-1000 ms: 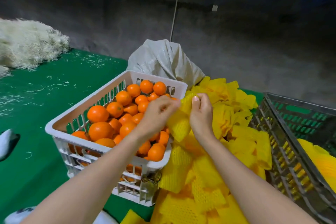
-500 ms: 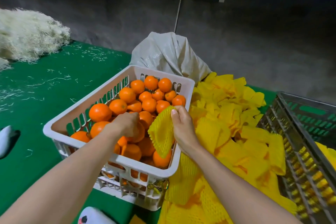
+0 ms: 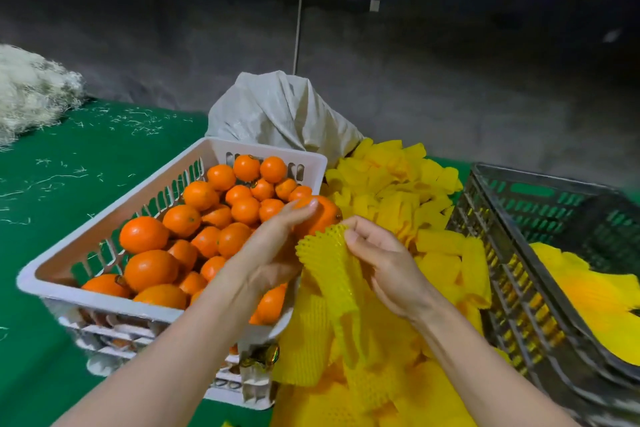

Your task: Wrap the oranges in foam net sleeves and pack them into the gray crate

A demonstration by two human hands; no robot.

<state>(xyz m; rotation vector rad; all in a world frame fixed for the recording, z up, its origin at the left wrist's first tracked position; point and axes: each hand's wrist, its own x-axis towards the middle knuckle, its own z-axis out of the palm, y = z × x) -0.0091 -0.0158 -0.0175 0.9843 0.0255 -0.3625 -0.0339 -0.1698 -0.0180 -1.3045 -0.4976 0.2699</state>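
My left hand (image 3: pixel 277 246) grips an orange (image 3: pixel 322 215) lifted over the right rim of the white crate (image 3: pixel 104 302), which holds several loose oranges (image 3: pixel 194 232). My right hand (image 3: pixel 381 260) pinches the open top edge of a yellow foam net sleeve (image 3: pixel 329 263) just below and right of that orange. The sleeve hangs down over a pile of yellow sleeves (image 3: pixel 398 204). The gray crate (image 3: pixel 519 253) stands at the right with yellow wrapped pieces (image 3: pixel 595 295) inside.
A gray-white sack (image 3: pixel 280 114) sits behind the white crate. A heap of pale shredded fibre (image 3: pixel 31 94) lies at the far left on the green table cover (image 3: pixel 69 166). More crates are stacked under the white one.
My left hand has taken an orange out of the white crate and raised it to the right. My right hand has brought the sleeve's mouth up beside it.
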